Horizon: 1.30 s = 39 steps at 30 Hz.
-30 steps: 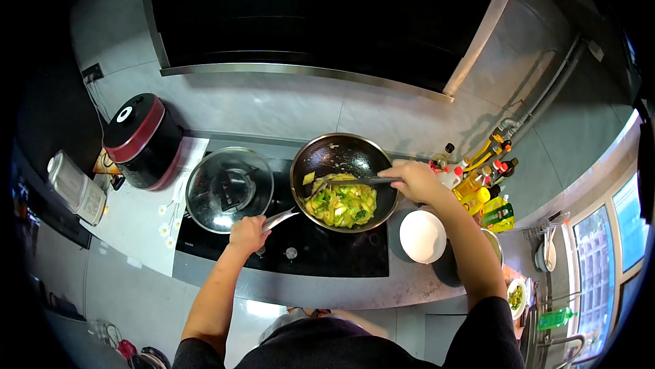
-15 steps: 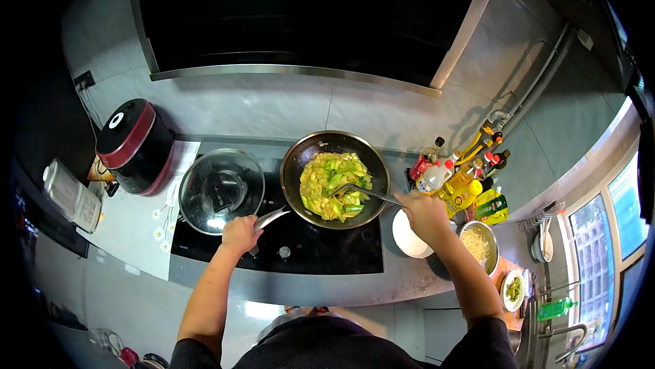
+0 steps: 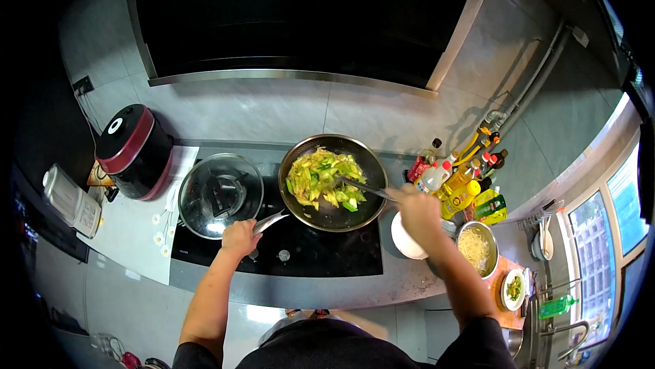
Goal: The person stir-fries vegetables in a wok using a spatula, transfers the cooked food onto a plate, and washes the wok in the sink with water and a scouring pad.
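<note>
Left hand (image 3: 240, 238): fingers wrapped around wok handle (image 3: 273, 219). Right hand (image 3: 417, 213): fingers closed on spatula (image 3: 365, 187). Wok (image 3: 334, 223) with vegetables (image 3: 327, 172): ahead, between both. Lid (image 3: 205, 191): beside left fingers. Bowl (image 3: 404, 240), partly hidden: near right fingers; bottles (image 3: 460, 198) rightward.

The person wears a black short-sleeved top (image 3: 321, 345), its sleeves (image 3: 477, 347) leaving forearms (image 3: 208, 301) and fingers (image 3: 247, 228) bare.

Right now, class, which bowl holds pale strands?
The silvery bowl between the white bowl and the white dish; its metallic colour sets it apart.
</note>
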### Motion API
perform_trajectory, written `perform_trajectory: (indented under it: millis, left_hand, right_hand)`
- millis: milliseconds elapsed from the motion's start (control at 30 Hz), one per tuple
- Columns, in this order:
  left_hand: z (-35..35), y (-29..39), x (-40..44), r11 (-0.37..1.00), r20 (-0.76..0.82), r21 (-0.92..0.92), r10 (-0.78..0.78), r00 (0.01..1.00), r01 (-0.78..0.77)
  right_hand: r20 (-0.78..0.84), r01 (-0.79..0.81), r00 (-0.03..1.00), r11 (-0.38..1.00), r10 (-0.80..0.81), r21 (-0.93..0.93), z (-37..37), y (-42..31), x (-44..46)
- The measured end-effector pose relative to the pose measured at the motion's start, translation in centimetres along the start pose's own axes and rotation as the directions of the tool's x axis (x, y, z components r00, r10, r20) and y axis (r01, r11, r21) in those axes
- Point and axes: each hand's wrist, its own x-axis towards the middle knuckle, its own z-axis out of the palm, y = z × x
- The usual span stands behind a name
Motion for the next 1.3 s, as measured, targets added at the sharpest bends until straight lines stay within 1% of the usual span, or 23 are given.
perform_trajectory:
  millis: [67, 100, 200, 233, 333, 367, 467, 500, 600, 667, 733, 767, 867, 900, 1000, 1100, 1200, 1233, 1300]
  left_hand:
    - [-0.1, 0.0, 0.0, 1.0, -0.003, -0.001, 0.003, 1.0, -0.003]
    - [0.0, 0.0, 0.0, 1.0, -0.007, -0.001, 0.004, 1.0, -0.004]
    - [0.2, -0.1, 0.0, 1.0, -0.013, -0.001, 0.009, 1.0, -0.009]
    - [0.1, -0.1, 0.0, 1.0, -0.012, 0.001, 0.009, 1.0, -0.009]
    - [-0.1, 0.2, 0.1, 1.0, 0.01, 0.01, -0.012, 1.0, 0.012]
    - [-0.1, 0.2, 0.1, 1.0, 0.022, 0.015, -0.023, 0.999, 0.022]
    - [-0.2, 0.1, 0.0, 1.0, 0.023, 0.016, -0.006, 1.0, 0.006]
    - [-0.2, 0.1, 0.1, 1.0, 0.022, 0.012, -0.007, 1.0, 0.007]
    - [-0.1, 0.1, 0.1, 1.0, 0.015, 0.001, -0.008, 1.0, 0.008]
    - [0.0, 0.0, 0.1, 1.0, 0.008, -0.003, -0.007, 1.0, 0.007]
    - [-0.2, 0.2, 0.1, 1.0, 0.018, -0.004, -0.011, 1.0, 0.011]
    - [-0.3, 0.1, 0.1, 1.0, 0.023, -0.004, -0.013, 1.0, 0.014]
    - [0.6, -0.4, 0.2, 1.0, -0.015, -0.003, 0.008, 1.0, -0.008]
    - [0.6, -0.4, 0.2, 1.0, -0.011, -0.009, 0.008, 1.0, -0.008]
    - [0.2, -0.3, 0.2, 1.0, -0.001, -0.017, 0.002, 1.0, -0.002]
    - [0.0, -0.2, 0.3, 1.0, -0.001, -0.016, 0.001, 1.0, -0.001]
    - [0.2, -0.2, 0.3, 1.0, -0.004, -0.013, 0.002, 1.0, -0.002]
    - [0.1, -0.1, 0.3, 1.0, 0.002, -0.008, -0.005, 1.0, 0.005]
    - [0.1, -0.2, 0.3, 1.0, 0.0, -0.002, -0.005, 1.0, 0.005]
  right_hand:
    - [0.092, 0.047, 0.995, 0.998, -0.044, -0.03, -3.0, 2.1, 0.0]
    - [0.104, 0.101, 0.99, 0.994, -0.096, -0.049, -3.4, 2.7, 0.0]
    - [0.101, 0.118, 0.99, 0.981, -0.104, -0.151, 0.2, 1.8, 0.8]
    - [0.111, 0.036, 0.994, 0.993, -0.023, -0.116, 1.8, 1.0, 1.5]
    - [0.006, -0.1, 0.995, 0.994, 0.1, 0.041, 3.1, 0.6, 1.8]
    - [0.017, -0.158, 0.987, 0.987, 0.158, 0.035, 2.6, 1.2, 1.7]
    - [0.253, -0.248, 0.92, 0.945, 0.299, -0.214, -1.4, 2.1, 2.9]
    - [0.288, -0.244, 0.909, 0.945, 0.301, -0.217, -0.8, 3.1, 3.3]
    - [0.374, -0.295, 0.874, 0.95, 0.311, -0.101, 5.4, 4.6, 4.5]
    - [0.433, -0.372, 0.858, 0.915, 0.276, 0.154, 8.8, 5.2, 4.8]
    - [0.482, -0.438, 0.847, 0.809, 0.225, 0.392, 11.7, 5.4, 4.5]
    - [0.411, -0.416, 0.884, 0.78, 0.225, 0.468, 12.7, 5.6, 3.6]
    - [0.193, -0.231, 0.967, 0.89, 0.166, 0.393, 10.3, 4.6, 1.4]
    - [0.143, -0.168, 0.981, 0.936, 0.129, 0.308, 9.3, 4.4, 1.0]
    - [0.135, -0.068, 0.99, 0.983, 0.045, 0.168, 4.7, 3.9, 0.3]
    - [0.067, -0.006, 0.998, 0.995, -0.001, 0.101, 2.3, 5.7, 1.1]
    - [0.168, -0.113, 0.979, 0.992, 0.119, -0.047, 2.7, 8.3, 2.9]
    - [0.229, -0.182, 0.952, 0.977, 0.203, -0.108, 3.9, 9.4, 3.9]
    - [0.368, -0.204, 0.913, 0.978, 0.174, 0.044, 7.7, 11.3, 6.4]
